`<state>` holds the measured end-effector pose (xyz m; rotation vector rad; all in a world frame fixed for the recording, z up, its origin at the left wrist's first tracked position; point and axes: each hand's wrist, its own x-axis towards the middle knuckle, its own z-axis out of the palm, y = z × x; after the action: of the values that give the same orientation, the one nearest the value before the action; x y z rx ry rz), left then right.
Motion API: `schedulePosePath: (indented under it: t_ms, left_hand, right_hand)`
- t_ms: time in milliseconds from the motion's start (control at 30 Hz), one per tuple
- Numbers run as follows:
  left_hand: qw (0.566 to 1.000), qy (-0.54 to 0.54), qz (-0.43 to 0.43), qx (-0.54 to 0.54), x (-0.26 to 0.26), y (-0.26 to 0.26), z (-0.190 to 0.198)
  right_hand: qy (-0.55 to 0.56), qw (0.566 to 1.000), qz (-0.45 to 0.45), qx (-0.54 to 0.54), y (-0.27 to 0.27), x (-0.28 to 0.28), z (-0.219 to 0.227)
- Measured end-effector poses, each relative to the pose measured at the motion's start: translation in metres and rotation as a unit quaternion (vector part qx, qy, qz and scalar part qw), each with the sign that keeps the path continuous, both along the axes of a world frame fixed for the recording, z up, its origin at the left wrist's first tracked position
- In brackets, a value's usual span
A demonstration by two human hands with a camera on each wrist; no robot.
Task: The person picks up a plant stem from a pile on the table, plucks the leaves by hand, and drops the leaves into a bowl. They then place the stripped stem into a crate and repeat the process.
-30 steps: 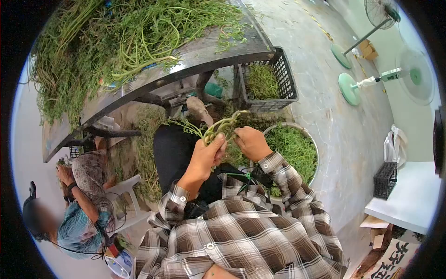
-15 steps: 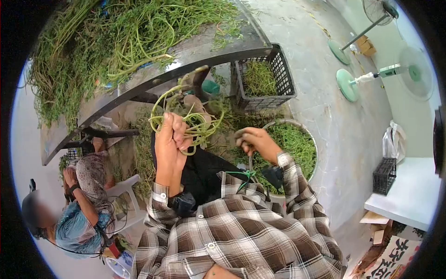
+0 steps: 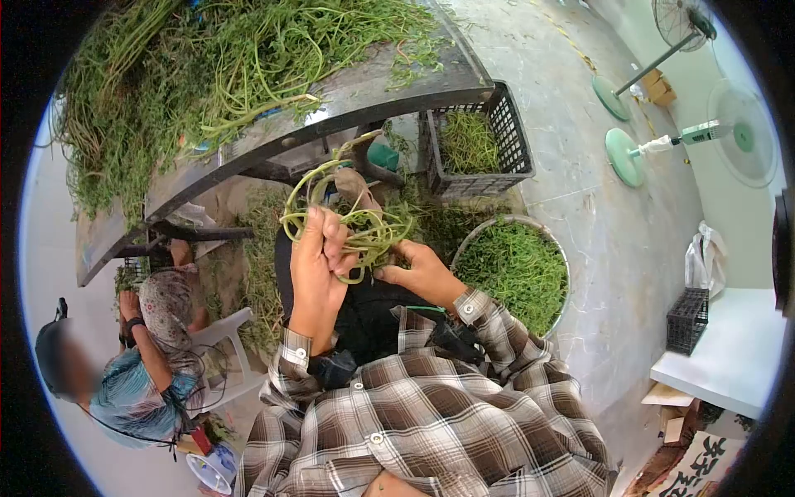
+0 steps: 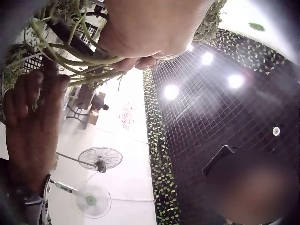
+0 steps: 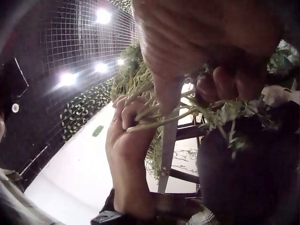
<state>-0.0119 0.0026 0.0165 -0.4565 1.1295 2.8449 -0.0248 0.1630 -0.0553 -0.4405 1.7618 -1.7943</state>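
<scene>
My left hand (image 3: pixel 319 257) grips a looped bunch of long green stems (image 3: pixel 305 178) in front of my lap, and the thumb lies up against them. At the bunch's right side is my right hand (image 3: pixel 426 275), with thumb and fingers pinching its leafy end. Seen from the right wrist, a pale stem (image 5: pixel 164 123) runs from the left fist to the curled right fingers (image 5: pixel 225 83). In the left wrist view several stems (image 4: pixel 89 62) reach out of the left hand toward the right fingers.
A dark table (image 3: pixel 348 112) bears a big heap of greens (image 3: pixel 166 99). A black crate (image 3: pixel 517 153) of stems stands beyond my hands, a round basin (image 3: pixel 566 277) of leafy pieces to the right. At left sits another person (image 3: pixel 141 398). Two fans (image 3: pixel 741 137) stand along the right wall.
From close together, my left hand moved left with the stems while the right drew away toward the basin. Since then the right hand has come back left onto the bunch.
</scene>
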Motion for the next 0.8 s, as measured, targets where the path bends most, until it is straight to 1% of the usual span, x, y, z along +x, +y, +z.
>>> schedulePosePath:
  t_ms: [67, 200, 267, 367, 500, 567, 667, 700, 767, 800]
  left_hand:
    - [1.000, -0.006, 0.000, -0.008, 0.000, 0.004, 0.002]
    - [1.000, -0.013, -0.003, -0.012, 0.000, 0.004, 0.002]
    - [1.000, -0.014, -0.002, -0.012, 0.000, 0.005, 0.002]
    - [1.000, -0.015, -0.001, -0.010, 0.000, 0.004, 0.000]
    - [1.000, -0.022, 0.002, -0.005, 0.000, 0.003, 0.000]
    - [1.000, -0.020, 0.002, -0.003, -0.001, 0.001, -0.002]
    - [1.000, -0.021, 0.003, -0.003, -0.001, 0.000, -0.003]
    - [1.000, -0.024, 0.005, -0.004, -0.002, 0.000, -0.003]
    - [1.000, -0.023, 0.001, -0.003, -0.002, 0.001, -0.003]
    - [1.000, -0.022, -0.003, -0.001, -0.001, 0.001, -0.003]
  right_hand:
    - [0.001, 1.000, -0.021, 0.004, -0.001, 0.001, 0.002]
    - [-0.016, 1.000, -0.013, -0.003, -0.002, 0.001, 0.005]
    - [-0.027, 1.000, -0.012, 0.010, -0.004, 0.000, 0.006]
    - [-0.010, 1.000, -0.018, 0.012, -0.005, 0.000, 0.006]
    - [0.000, 0.999, -0.032, 0.004, -0.005, 0.001, -0.006]
    - [-0.014, 0.999, -0.044, 0.013, -0.004, 0.000, -0.012]
    - [-0.025, 0.998, -0.055, 0.016, -0.004, 0.001, -0.002]
    - [-0.025, 0.998, -0.056, 0.016, -0.004, 0.002, -0.006]
    - [0.041, 0.996, -0.066, 0.033, -0.005, 0.002, -0.017]
    - [0.041, 0.996, -0.066, 0.033, -0.005, 0.002, -0.014]
